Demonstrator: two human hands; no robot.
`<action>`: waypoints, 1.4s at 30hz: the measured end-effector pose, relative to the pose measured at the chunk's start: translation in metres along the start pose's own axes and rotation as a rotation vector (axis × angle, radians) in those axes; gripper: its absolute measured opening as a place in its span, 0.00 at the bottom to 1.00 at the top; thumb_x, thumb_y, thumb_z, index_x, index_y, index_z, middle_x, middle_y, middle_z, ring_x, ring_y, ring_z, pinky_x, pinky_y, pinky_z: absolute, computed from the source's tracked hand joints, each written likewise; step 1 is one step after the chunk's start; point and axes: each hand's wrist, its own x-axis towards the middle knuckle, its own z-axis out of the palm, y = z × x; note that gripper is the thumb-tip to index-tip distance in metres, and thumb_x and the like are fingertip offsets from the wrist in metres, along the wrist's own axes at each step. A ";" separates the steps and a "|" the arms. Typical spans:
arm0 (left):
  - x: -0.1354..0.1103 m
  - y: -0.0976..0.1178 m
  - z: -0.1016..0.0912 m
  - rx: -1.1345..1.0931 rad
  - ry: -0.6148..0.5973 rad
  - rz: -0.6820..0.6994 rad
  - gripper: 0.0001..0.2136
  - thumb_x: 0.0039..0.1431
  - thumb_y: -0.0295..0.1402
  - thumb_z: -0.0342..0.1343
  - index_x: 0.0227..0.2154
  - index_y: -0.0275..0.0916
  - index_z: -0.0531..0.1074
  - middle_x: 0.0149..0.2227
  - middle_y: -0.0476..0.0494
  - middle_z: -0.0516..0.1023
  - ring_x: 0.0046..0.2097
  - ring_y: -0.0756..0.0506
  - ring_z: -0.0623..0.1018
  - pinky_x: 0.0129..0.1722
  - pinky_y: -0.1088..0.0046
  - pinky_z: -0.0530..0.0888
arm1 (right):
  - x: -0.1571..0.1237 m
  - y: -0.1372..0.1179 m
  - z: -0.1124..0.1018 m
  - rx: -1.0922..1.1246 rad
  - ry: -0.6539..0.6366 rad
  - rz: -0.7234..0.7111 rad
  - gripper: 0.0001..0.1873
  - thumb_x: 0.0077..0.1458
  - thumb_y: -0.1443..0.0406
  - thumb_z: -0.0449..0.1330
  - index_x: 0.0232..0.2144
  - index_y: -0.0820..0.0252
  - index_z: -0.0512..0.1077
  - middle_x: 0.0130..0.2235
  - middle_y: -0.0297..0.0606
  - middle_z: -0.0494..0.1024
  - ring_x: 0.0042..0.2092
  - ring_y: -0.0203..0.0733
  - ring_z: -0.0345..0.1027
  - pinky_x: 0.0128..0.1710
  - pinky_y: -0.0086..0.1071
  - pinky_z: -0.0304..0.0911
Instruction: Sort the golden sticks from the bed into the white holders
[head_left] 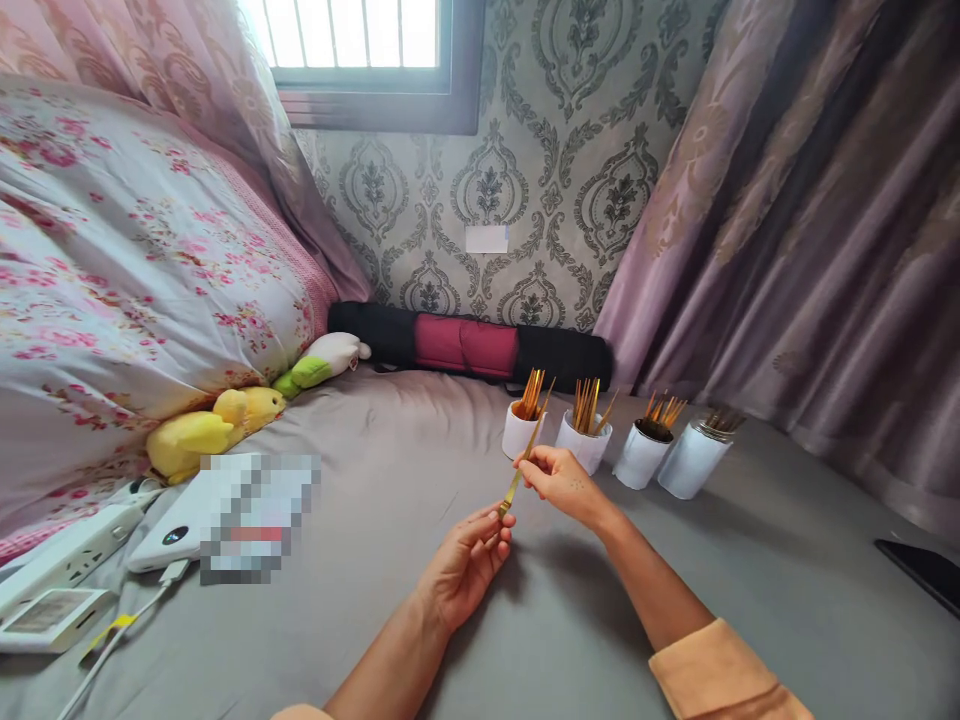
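Observation:
Both my hands hold one thin golden stick (523, 468) above the grey bedsheet (375, 620). My left hand (469, 558) pinches its lower end with closed fingertips. My right hand (559, 482) pinches it higher up, fingers closed. The stick's tip points up toward the leftmost of several white cups (519, 432) that stand in a row just behind my hands. Each cup holds a bunch of similar sticks (586, 405), orange or golden, darker in the right cups (690, 460).
A floral quilt (127, 260) is heaped at the left with a yellow plush toy (210, 425) and a green-white one (322, 362). A power bank (169, 540), chargers and cables lie at the lower left. A black-and-red bolster (465, 345) lies by the wall. A dark phone (926, 572) lies at right.

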 end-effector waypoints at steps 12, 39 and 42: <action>-0.002 -0.001 0.005 0.061 0.028 -0.033 0.13 0.47 0.24 0.59 0.38 0.30 0.68 0.36 0.37 0.74 0.30 0.53 0.73 0.31 0.79 0.72 | 0.010 -0.010 -0.022 0.156 0.157 0.092 0.17 0.49 0.54 0.53 0.28 0.63 0.68 0.21 0.31 0.66 0.17 0.27 0.53 0.14 0.22 0.46; -0.001 -0.001 0.004 0.084 0.006 -0.053 0.13 0.46 0.25 0.60 0.37 0.31 0.69 0.37 0.37 0.74 0.30 0.53 0.74 0.31 0.79 0.73 | 0.023 -0.023 -0.050 0.233 0.310 0.112 0.14 0.47 0.56 0.56 0.24 0.63 0.67 0.21 0.33 0.70 0.15 0.26 0.53 0.11 0.23 0.47; -0.001 -0.001 0.004 0.087 0.002 -0.058 0.13 0.46 0.25 0.59 0.37 0.30 0.69 0.37 0.38 0.74 0.30 0.53 0.73 0.31 0.79 0.73 | 0.024 -0.026 -0.050 0.233 0.308 0.122 0.13 0.48 0.58 0.56 0.24 0.64 0.67 0.21 0.33 0.69 0.15 0.25 0.52 0.11 0.22 0.46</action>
